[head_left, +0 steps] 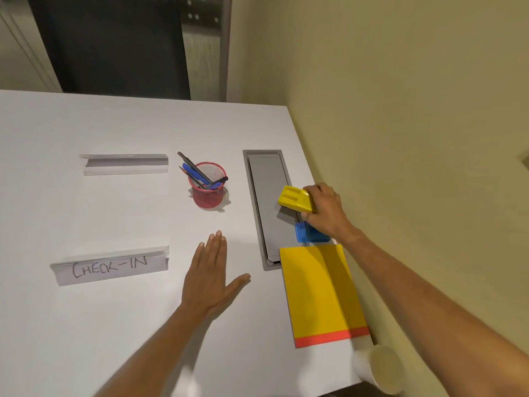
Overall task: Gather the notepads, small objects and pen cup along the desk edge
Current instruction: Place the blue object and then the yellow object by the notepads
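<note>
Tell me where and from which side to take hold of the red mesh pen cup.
Grip the red mesh pen cup around its round side wall, low down, coming from its right, probably with the free left hand. The pens and pencils lean out over the upper-left rim, so a grasp from above or from the left would likely knock them. The right side is bare and faces the desk edge.

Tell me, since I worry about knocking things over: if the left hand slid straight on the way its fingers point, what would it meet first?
The left hand points up the desk, slightly right. The red pen cup looks first in that line, though it may pass just right of it.
</note>
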The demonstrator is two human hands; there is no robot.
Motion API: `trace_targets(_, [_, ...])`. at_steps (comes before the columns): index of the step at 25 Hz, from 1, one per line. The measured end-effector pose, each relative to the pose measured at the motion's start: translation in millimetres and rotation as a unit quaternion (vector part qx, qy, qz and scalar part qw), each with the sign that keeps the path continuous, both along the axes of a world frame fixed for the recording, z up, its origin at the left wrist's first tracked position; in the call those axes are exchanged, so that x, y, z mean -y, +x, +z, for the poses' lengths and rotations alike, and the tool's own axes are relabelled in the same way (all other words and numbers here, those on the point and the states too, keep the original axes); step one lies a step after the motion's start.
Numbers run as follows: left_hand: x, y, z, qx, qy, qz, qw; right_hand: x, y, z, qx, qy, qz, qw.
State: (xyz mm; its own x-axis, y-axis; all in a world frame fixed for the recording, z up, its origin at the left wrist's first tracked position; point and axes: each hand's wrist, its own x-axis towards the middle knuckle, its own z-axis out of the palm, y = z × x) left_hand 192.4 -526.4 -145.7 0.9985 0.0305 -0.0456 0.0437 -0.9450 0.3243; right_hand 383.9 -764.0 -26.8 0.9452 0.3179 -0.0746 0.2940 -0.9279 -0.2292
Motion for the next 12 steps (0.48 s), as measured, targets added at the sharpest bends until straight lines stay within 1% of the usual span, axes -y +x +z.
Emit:
trace_targets(5, [10.3, -1.0, -12.8, -0.003, 0.025, 0.024, 0.999, 20.5, 37.1, -7.6, -0.025, -0.027, 0.029, 0.999])
trace_targets(12, [13.5, 0.7, -13.0, 0.009, 0.043, 0.032, 0.999, 30.6, 51.9, -35.4, -0.072, -0.023, 0.059, 0.995])
